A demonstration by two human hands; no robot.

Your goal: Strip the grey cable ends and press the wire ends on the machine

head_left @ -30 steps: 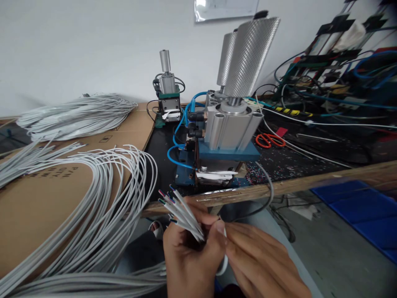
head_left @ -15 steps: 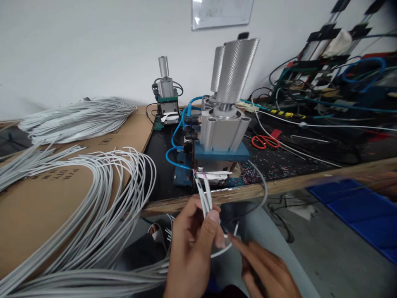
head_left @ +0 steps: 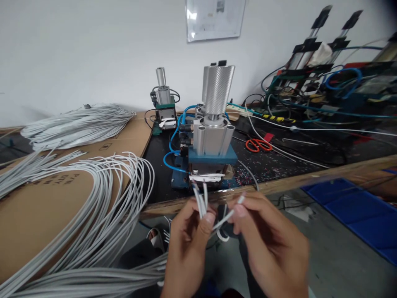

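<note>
My left hand point(head_left: 190, 236) is closed around several white cables point(head_left: 201, 198), whose ends point up toward the machine; small coloured wire tips show at some of them. Between thumb and forefinger, my right hand point(head_left: 263, 236) pinches the end of one white cable point(head_left: 228, 216) that runs across from the left hand. Just beyond my hands, at the table edge, stands a pneumatic press point(head_left: 212, 138) with a knurled silver cylinder and a blue plate. White strips point(head_left: 207, 178) lie across its front, close above the cable ends.
Bundles of white cable point(head_left: 120, 186) lie on cardboard point(head_left: 62, 215) at the left, with a bigger coil point(head_left: 77, 124) behind. A smaller press point(head_left: 164, 99) stands at the back. Orange-handled scissors point(head_left: 258, 145) rest on the black mat. More machines point(head_left: 310, 66) and a blue panel point(head_left: 350, 215) are at the right.
My right hand has come up from lower right and now pinches one cable end beside the left hand. The left hand keeps its cables. The view has shifted slightly.
</note>
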